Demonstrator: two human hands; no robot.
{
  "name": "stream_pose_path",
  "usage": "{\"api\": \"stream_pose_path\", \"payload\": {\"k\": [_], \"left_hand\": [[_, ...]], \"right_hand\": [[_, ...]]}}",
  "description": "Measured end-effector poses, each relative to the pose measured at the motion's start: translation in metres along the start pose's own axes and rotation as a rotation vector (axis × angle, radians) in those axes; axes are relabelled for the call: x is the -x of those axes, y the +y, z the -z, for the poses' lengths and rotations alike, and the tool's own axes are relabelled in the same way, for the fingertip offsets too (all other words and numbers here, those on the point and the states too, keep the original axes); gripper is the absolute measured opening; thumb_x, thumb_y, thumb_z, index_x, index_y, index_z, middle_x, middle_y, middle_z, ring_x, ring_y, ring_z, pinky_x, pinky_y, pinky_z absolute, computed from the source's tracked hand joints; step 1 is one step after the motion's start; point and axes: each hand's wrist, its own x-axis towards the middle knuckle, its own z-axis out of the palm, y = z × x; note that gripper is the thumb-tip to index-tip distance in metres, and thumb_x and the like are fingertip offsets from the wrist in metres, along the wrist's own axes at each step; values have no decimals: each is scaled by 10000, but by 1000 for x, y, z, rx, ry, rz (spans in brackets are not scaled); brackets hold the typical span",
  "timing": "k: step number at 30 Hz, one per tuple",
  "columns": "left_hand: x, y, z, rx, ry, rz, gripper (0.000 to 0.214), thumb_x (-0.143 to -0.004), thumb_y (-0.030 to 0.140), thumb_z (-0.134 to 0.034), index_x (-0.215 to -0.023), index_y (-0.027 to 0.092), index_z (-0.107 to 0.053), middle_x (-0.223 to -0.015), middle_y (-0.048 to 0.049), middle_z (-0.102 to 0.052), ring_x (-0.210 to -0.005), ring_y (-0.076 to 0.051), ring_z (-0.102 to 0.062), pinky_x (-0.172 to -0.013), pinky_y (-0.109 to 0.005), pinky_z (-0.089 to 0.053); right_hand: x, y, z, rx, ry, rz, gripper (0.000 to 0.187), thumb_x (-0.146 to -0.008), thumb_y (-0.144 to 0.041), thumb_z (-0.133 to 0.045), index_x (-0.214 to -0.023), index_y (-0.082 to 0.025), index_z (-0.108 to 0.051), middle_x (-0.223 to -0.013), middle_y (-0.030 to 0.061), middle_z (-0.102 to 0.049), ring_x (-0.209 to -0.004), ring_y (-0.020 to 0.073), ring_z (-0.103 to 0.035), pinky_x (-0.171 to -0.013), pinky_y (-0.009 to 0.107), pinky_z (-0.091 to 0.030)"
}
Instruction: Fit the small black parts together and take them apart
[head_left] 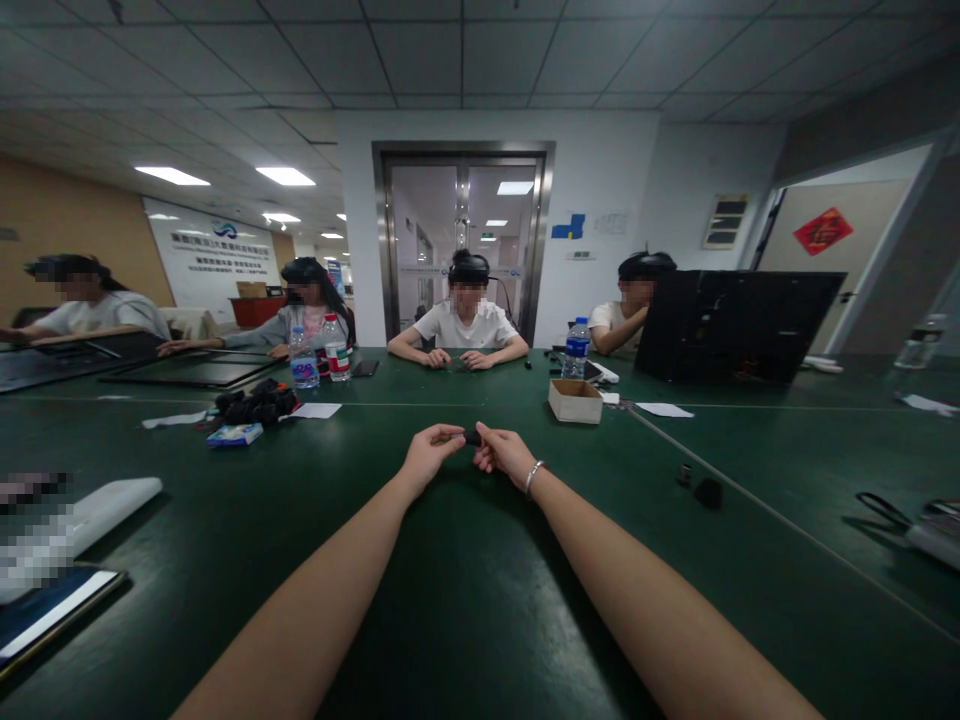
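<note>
The counter (420, 620) has a smooth, dark green top crossed by pale seams. Left of centre: a tangled black bundle (256, 402), a flat blue-and-white packet (235, 435) just in front, and two upright, labelled clear plastic bottles (304, 362) behind. Right of centre: an open, tan cardboard box (575, 403). Farther right: a small, dark irregular piece (708, 493).

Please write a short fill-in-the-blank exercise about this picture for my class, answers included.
1. The left hand and right hand hold a small object coloured ____.
2. The bracelet is worn on the ____ wrist.
3. The colour of the tabletop is ____.
4. The diamond-shaped sign is coloured ____.

Missing words: black; right; green; red.
</note>
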Motion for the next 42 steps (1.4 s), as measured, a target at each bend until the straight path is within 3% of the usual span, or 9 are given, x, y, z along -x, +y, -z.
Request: {"api": "stream_pose_path", "payload": {"k": [12, 19, 22, 26, 28, 31, 36, 40, 42], "left_hand": [[-6, -2, 2, -182, 43, 180, 444, -628, 555, -605, -618, 111, -610, -503, -5, -536, -436, -77, -451, -439, -203, -316], [-9, -4, 2, -241, 86, 195, 513, -659, 616, -528, -540, 119, -573, -448, 13, -480, -381, -64, -390, -424, -212, -295], [-7, -4, 3, -153, 50, 166, 460, -646, 573, -580, -584, 117, -582, -500, 5, -514, -436, -70, -433, -452, -203, -320], [-4, -1, 3, 6, -43, 49, 409, -564, 416, -728, -853, 145, -622, -780, -42, -622, -696, -113, -563, -597, -201, -410], [-4, -1, 2, 45, -25, 100, 474, -583, 421, -719, -960, 162, -592, -856, -59, -620, -736, -127, -584, -621, -217, -428], [-5, -4, 1, -9, 20, 232, 462, -691, 542, -568, -876, 120, -584, -736, -64, -600, -588, -119, -569, -531, -229, -413], [-5, -5, 2, -63, -3, 83, 417, -596, 383, -720, -906, 152, -562, -828, -44, -595, -641, -98, -564, -574, -207, -424], [-4, -3, 1, -46, -25, 213, 390, -725, 483, -561, -865, 119, -558, -750, -65, -588, -585, -111, -560, -541, -231, -420], [-4, -1, 1, -85, -50, 184, 363, -704, 454, -602, -839, 119, -569, -745, -58, -584, -587, -105, -551, -547, -229, -421]], "right_hand": [[1, 3, -5, 74, 40, 74, 204, -719, -282, -647, -758, -119, -531, -549, 1, -601, -409, 62, -535, -361, 140, -401], [8, -1, -5, 52, 2, 169, 332, -645, -257, -697, -916, -153, -537, -728, -12, -603, -468, 62, -564, -371, 153, -425], [7, -1, -4, 27, -6, 148, 328, -638, -255, -702, -904, -154, -539, -736, -9, -606, -463, 61, -563, -378, 157, -438], [4, 2, -3, -22, 48, 93, 296, -638, -248, -707, -855, -146, -533, -680, -2, -613, -433, 63, -550, -377, 162, -450], [3, 3, -3, -26, 62, 90, 290, -635, -241, -712, -844, -143, -537, -669, 1, -617, -426, 62, -547, -371, 159, -449], [1, 5, -2, -36, 58, 97, 292, -628, -231, -717, -845, -141, -544, -675, 3, -620, -424, 63, -548, -366, 160, -454], [1, 6, -1, -57, 77, 82, 286, -640, -214, -708, -862, -139, -544, -671, 3, -619, -426, 66, -555, -379, 162, -466], [0, 5, -1, -53, 79, 76, 275, -645, -199, -702, -860, -140, -543, -680, 2, -623, -421, 63, -552, -376, 160, -461], [0, 6, 0, -54, 74, 80, 274, -646, -191, -700, -865, -136, -543, -679, 2, -621, -426, 63, -554, -380, 158, -462]]}}
